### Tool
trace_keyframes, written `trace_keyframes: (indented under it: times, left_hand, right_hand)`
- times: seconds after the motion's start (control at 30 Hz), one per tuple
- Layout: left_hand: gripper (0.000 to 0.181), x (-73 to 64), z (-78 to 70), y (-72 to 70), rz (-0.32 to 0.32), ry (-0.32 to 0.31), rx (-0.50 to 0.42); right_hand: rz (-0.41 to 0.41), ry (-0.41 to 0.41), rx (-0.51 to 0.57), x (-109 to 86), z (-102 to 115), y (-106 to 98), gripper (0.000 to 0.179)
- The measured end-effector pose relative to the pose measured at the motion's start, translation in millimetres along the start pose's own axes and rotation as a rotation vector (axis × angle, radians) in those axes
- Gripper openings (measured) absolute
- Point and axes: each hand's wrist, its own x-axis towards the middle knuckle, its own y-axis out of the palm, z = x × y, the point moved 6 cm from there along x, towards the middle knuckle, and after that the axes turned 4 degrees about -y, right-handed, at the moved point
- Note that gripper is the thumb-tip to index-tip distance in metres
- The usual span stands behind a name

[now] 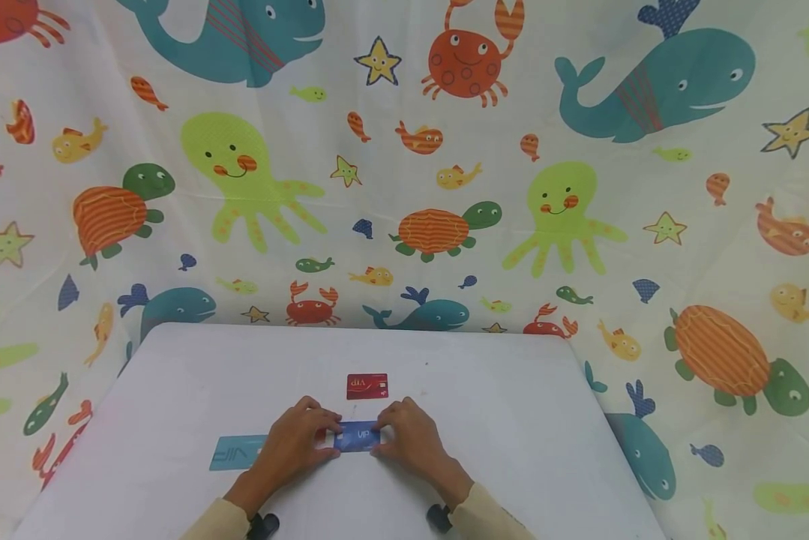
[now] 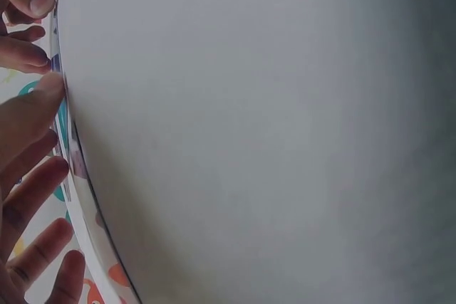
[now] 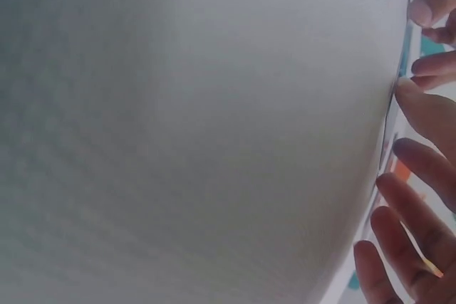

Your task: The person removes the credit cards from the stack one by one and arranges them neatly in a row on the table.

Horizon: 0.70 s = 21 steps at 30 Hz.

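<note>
A blue card [image 1: 357,437] marked VIP is held between my two hands near the front of the white table, seen in the head view. My left hand [image 1: 299,435] pinches its left end between thumb and fingers. At the opposite end, thumb and fingers of my right hand [image 1: 412,439] do the same. Just beyond it lies a red VIP card [image 1: 367,386], its lettering upside down. To the left, a teal VIP card [image 1: 235,453] is partly hidden by the left hand. The wrist views catch fingers [image 2: 32,122] and fingertips [image 3: 410,90] only at their edges.
The white tabletop [image 1: 512,405] fills most of both wrist views. Behind it hangs a curtain [image 1: 391,176] printed with sea animals. Dark wrist bands [image 1: 264,525] sit at the cuffs of beige sleeves [image 1: 488,517].
</note>
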Motion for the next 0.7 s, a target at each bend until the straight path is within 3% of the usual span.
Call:
trace_keyframes:
  times: [0.7]
  left_hand:
    - [0.036, 12.6, 2.2, -5.0, 0.010, -0.060, 0.000]
  right_hand:
    - [-0.059, 0.041, 0.064, 5.3, -16, -15, 0.037]
